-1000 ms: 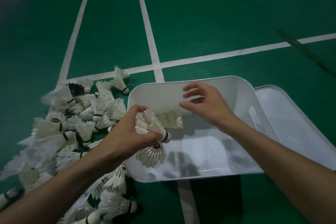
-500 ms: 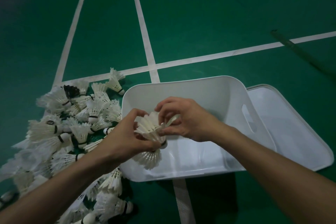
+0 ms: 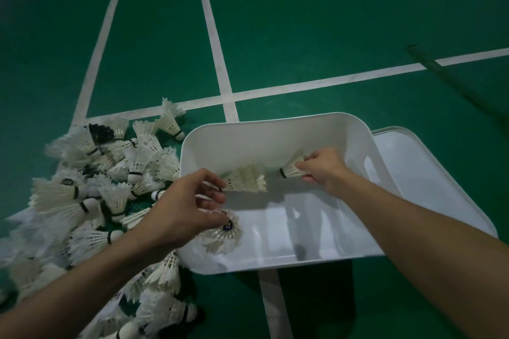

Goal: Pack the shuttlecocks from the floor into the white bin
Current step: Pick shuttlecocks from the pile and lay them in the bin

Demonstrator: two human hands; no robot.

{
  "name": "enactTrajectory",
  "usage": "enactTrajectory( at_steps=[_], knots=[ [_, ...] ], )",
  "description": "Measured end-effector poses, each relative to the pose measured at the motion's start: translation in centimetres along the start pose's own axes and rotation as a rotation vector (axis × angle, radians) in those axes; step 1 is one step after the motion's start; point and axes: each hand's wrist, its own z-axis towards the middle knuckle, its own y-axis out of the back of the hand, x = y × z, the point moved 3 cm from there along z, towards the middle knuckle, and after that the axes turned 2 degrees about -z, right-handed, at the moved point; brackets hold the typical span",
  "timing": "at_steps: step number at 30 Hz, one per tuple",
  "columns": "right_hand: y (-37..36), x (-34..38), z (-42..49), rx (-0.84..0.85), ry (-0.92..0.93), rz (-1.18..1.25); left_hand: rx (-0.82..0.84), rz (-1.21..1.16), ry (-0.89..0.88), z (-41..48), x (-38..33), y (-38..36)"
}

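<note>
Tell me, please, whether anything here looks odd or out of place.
One black shuttlecock lies at the far edge of the pile, the only dark one among white. At far right a dark strip crosses the white court line askew. Nothing else stands out.

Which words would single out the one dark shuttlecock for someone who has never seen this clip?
Find the white bin on the green floor; the pile of shuttlecocks lies to its left. At the pile's far end, just short of the white court line, sits the dark shuttlecock. Its feathers are black, while every neighbour's are white.
</note>
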Motion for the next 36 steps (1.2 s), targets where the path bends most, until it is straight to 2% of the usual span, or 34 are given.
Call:
enactTrajectory(
  at_steps=[7,12,16,20,25,31,36],
  knots=[
    [-3.4,-0.3,-0.3,0.133,-0.169,0.129,-0.005,-0.001,-0.008,0.0,0.0,0.2],
    [-2.2,-0.5,-0.5,0.101,-0.158,-0.017,-0.007,-0.021,-0.015,0.0,0.0,0.3],
    [-2.6,-0.5,-0.9,0.208,-0.203,0.11,-0.007,-0.022,-0.016,-0.1,-0.2,0.2],
    [-4.5,-0.8,-1.2,0.298,-0.223,0.121,-0.015,-0.02,-0.011,-0.3,-0.1,0.2],
    [-6.0,-0.7,-0.9,0.28,-0.197,0.134,-0.013,-0.015,0.001,-0.2,-0.1,0.1],
    [-6.3,-1.1,-0.6,0.289,-0.266,0.305,-0.015,-0.029,0.002,0.0,-0.3,0.0],
    [-6.7,-1.0,-0.7,0.329,-0.29,0.326,-0.02,-0.033,0.006,0.1,-0.4,-0.1]
  ],
)
